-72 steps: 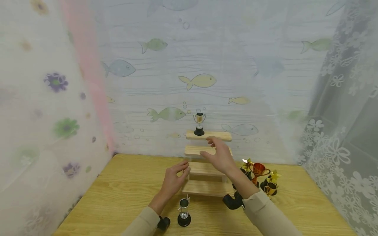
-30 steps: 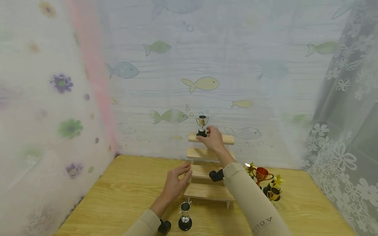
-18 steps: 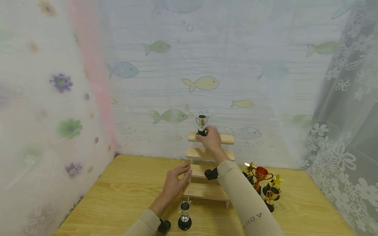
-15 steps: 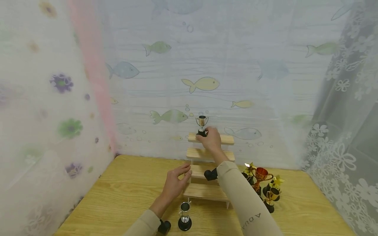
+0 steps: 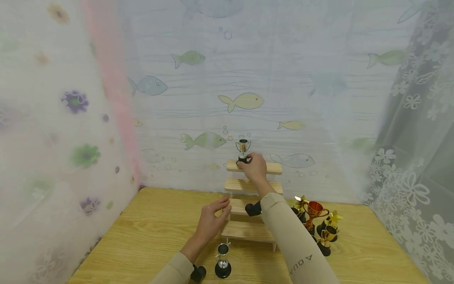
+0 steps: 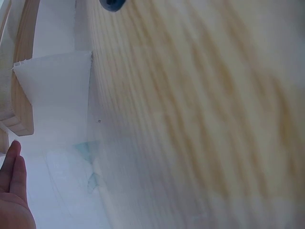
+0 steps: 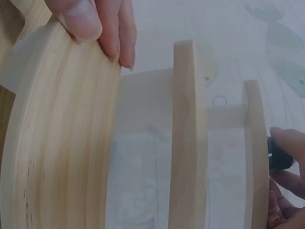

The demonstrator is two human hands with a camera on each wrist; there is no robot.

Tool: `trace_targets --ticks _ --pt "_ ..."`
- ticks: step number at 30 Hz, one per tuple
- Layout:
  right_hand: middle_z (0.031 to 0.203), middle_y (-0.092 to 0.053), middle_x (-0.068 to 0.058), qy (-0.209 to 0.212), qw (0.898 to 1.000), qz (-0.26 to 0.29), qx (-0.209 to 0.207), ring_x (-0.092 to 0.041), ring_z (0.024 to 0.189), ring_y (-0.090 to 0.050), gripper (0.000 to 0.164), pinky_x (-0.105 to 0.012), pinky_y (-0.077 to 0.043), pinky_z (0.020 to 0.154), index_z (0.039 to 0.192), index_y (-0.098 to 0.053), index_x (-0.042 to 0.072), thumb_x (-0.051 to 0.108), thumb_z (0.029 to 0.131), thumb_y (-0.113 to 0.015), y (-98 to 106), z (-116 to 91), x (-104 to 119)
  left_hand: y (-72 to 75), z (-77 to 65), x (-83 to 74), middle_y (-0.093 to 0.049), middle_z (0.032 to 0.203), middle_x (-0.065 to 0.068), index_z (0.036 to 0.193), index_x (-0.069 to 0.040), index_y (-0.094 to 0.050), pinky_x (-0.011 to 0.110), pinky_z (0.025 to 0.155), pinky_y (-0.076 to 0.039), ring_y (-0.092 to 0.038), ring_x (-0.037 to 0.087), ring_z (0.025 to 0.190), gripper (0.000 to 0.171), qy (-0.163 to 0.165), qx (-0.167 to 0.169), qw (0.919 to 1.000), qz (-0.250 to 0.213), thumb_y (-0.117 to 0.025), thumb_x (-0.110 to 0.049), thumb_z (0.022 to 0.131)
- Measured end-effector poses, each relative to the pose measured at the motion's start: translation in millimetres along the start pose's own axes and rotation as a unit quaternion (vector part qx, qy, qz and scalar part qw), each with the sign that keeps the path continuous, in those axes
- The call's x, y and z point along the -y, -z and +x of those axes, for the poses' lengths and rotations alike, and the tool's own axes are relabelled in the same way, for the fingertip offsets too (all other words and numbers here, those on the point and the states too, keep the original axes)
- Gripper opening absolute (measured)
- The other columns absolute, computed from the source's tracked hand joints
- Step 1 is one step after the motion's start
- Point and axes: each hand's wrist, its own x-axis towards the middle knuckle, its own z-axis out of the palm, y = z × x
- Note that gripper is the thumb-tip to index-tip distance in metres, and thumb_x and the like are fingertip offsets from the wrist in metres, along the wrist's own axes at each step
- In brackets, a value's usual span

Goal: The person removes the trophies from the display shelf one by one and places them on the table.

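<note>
In the head view, my right hand [image 5: 254,167] pinches the black base of a small gold trophy cup [image 5: 242,146] with two handles. The cup stands upright at the left part of the top shelf [image 5: 273,168] of a stepped wooden display stand [image 5: 244,228]. The right wrist view shows fingers and thumb on either side of the black base [image 7: 280,155]. My left hand [image 5: 208,221] touches the left end of a lower shelf with fairly straight fingers. Its thumb [image 7: 83,21] and fingertips lie at that board's end in the right wrist view.
A silver trophy cup [image 5: 222,260] stands on the wooden table [image 5: 163,221] before the stand. To the right are a red trophy cup [image 5: 315,210], a gold cup [image 5: 328,234] and star trophies [image 5: 335,217], partly behind the right sleeve. A fish-patterned curtain [image 5: 198,98] hangs behind.
My right hand has moved up and left from above the second-highest shelf and taken hold of the gold cup's base. The cup stays on the top shelf. My left hand keeps its place.
</note>
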Motion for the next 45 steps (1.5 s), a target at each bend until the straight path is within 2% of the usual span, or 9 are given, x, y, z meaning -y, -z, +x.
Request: trace_targets --ticks 16,24,33,37,42,45 --pt "0.121 -0.066 -0.019 -0.005 0.999 0.007 -0.033 -0.036 0.100 -0.067 0.037 -0.048 -0.057 0.083 0.121 -0.070 -0.002 0.023 0.094 -0.078 -4.9 -4.4 6.0 0.5 -0.2 -0.6 -0.066 0.135 0.010 0.125 -0.001 -0.073 0.047 0.099 -0.055 -0.062 0.030 0.127 0.031 0.001 -0.001 1.0000 -0.003 -0.066 -0.021 0.103" --pt "0.109 -0.070 -0.017 -0.004 0.999 0.014 -0.033 -0.033 0.091 -0.068 0.032 -0.045 -0.057 0.077 0.115 -0.072 0.000 0.023 0.094 -0.077 -5.6 -6.1 3.6 0.4 -1.0 -1.7 -0.066 0.135 0.009 0.125 -0.002 -0.073 0.045 0.100 -0.054 -0.062 0.030 0.127 0.030 0.004 0.001 1.0000 -0.003 -0.067 -0.020 0.102" --pt "0.099 -0.065 -0.015 0.015 0.999 0.047 -0.019 -0.027 0.079 -0.060 0.026 -0.037 -0.048 0.063 0.110 -0.073 0.000 0.020 0.094 -0.078 2.7 -14.0 3.6 0.4 0.5 -2.4 -0.066 0.135 0.011 0.125 0.001 -0.072 0.048 0.099 -0.054 -0.062 0.033 0.127 0.031 0.000 -0.001 1.0000 0.004 -0.066 -0.020 0.103" --pt "0.095 -0.062 -0.014 0.026 0.999 0.046 -0.012 -0.026 0.077 -0.056 0.025 -0.035 -0.046 0.063 0.106 -0.073 -0.001 0.019 0.093 -0.078 7.6 -19.6 3.6 0.2 1.1 -2.6 -0.067 0.135 0.009 0.125 0.000 -0.073 0.048 0.099 -0.055 -0.063 0.031 0.126 0.030 0.006 -0.001 1.0000 0.007 -0.066 -0.019 0.102" --pt "0.091 -0.061 -0.013 0.050 0.998 0.036 -0.018 -0.025 0.076 -0.054 0.022 -0.034 -0.045 0.062 0.102 -0.073 -0.003 0.016 0.092 -0.079 11.8 -24.8 1.2 -0.5 1.3 -3.1 -0.068 0.133 0.011 0.123 0.002 -0.073 0.050 0.096 -0.056 -0.064 0.032 0.124 0.030 -0.003 -0.009 0.9999 0.013 -0.066 -0.017 0.102" --pt "0.093 -0.061 -0.012 0.048 0.998 0.032 -0.013 -0.025 0.078 -0.054 0.023 -0.035 -0.045 0.063 0.103 -0.074 -0.001 0.018 0.092 -0.079 13.6 -26.0 -2.0 -0.7 0.9 -3.7 -0.067 0.134 0.010 0.124 0.001 -0.073 0.048 0.097 -0.055 -0.063 0.031 0.125 0.030 0.006 -0.007 0.9999 0.009 -0.066 -0.019 0.102"
